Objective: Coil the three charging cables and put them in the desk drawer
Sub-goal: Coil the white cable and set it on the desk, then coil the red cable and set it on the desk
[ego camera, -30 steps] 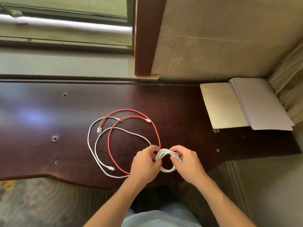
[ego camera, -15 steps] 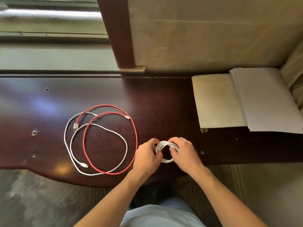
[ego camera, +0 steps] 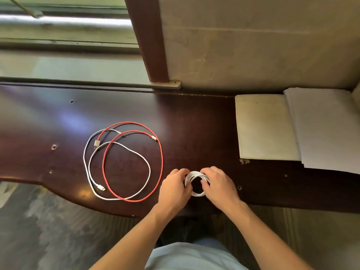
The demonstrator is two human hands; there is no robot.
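A small tight coil of white cable (ego camera: 195, 193) is held over the near edge of the dark wooden desk (ego camera: 194, 133). My left hand (ego camera: 174, 187) grips its left side and my right hand (ego camera: 219, 185) grips its right side. To the left lies a red cable (ego camera: 162, 162) in a loose double loop. A second white cable (ego camera: 149, 168) lies loosely looped across it, with its plug near the desk's front edge. No drawer is visible.
A beige pad (ego camera: 265, 127) and a stack of white paper (ego camera: 327, 129) lie at the desk's right end. A window sill (ego camera: 68, 69) and a dark wooden post (ego camera: 150, 39) stand behind the desk. Small holes dot the desktop.
Both hands stay closed on the white coil. The view has shifted sideways and back, so the loose cables changed place in the frame. The cables on the desk have not moved.
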